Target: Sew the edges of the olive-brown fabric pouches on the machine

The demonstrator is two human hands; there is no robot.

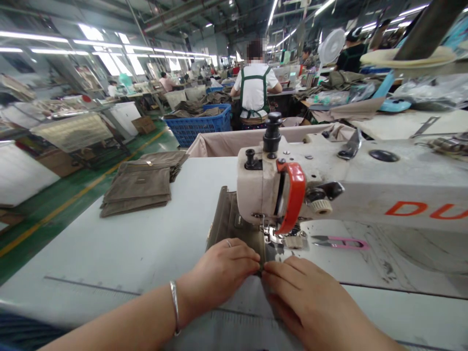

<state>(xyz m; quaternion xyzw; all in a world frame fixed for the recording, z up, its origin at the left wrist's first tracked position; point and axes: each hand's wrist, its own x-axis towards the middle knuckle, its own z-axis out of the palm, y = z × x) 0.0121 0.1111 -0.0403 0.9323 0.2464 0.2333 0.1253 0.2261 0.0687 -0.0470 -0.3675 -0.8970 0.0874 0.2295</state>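
Note:
A dark olive-brown fabric piece, with a small label and a bit of metal at its left edge, lies flat on the sewing table. Its right side runs under the presser foot of a white sewing machine with an orange guard. My left hand, ringed and wearing a bangle, rests over the near part of the fabric, fingers together and fingertips at its edge. Closed beside it, my right hand pinches the near edge of the same piece. The fingertips of both hands almost meet, just in front of the needle area.
Pink-handled thread snips lie on the machine bed at right. A stack of brown fabric pieces sits on the table's far left. Beyond stand a cloth-lined bin, a blue crate and a seated co-worker facing away.

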